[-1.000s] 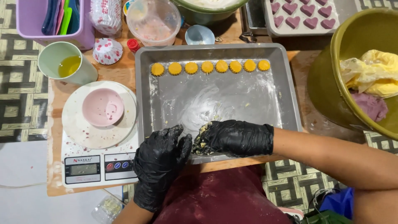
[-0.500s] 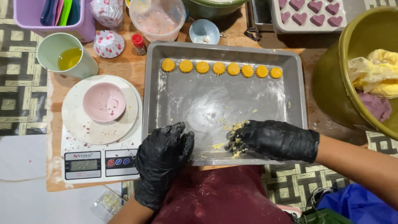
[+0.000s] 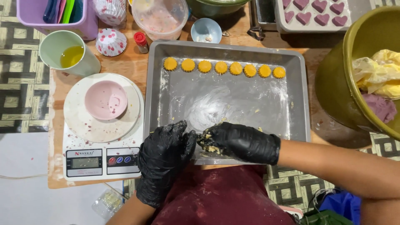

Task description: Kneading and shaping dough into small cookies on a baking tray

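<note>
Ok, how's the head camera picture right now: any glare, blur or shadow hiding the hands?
Head view: sharp overall, no motion blur on the left hand or right hand; soft glare on the floured metal tray floor; the black gloves swallow finger detail, so the crumbly dough between them is only partly readable; even overhead light, weak shadows.

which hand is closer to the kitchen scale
Left. The left hand sits just right of the kitchen scale, almost touching its edge; the right hand is farther right, over the baking tray.
</note>
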